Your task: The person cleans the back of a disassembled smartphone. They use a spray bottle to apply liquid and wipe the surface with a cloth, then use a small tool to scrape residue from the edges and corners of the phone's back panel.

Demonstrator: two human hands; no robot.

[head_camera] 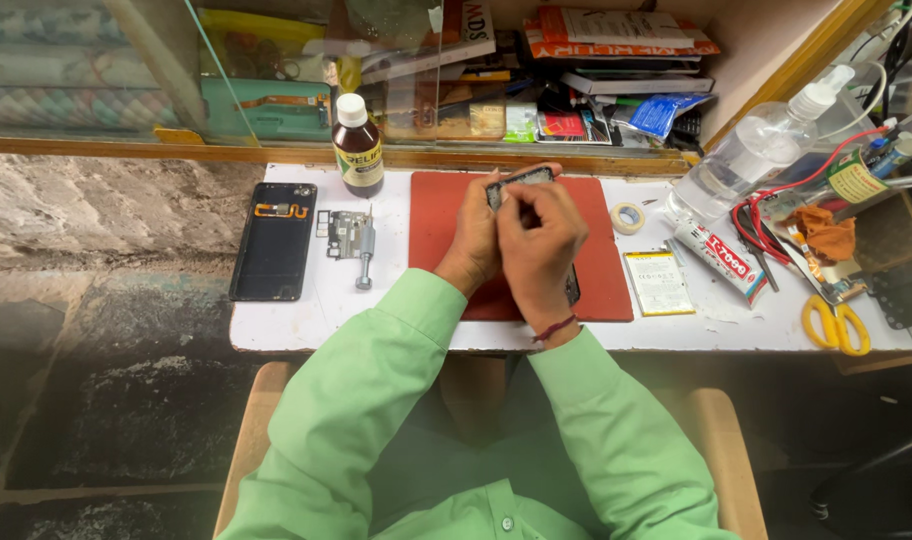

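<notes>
Left hand (473,235) wraps the side of a dark, flat phone body (521,184), holding it tilted up over the red rectangular work mat (446,205); the right hand (538,245) lies closed across its face, fingers pressing or picking at it, though what they pinch is hidden. Judged from this, the step is close work on the opened phone. The next move seems to call for a steady grip and small finger motion, not reach. Leftward on the white desk (306,325) lie a black phone back cover (274,240) and a small metal tool (364,250), well apart, with open room between. Rightward, a tape roll (628,217), flat yellow battery (658,283) and yellow-handled scissors (836,325) crowd toward the desk's front edge.
</notes>
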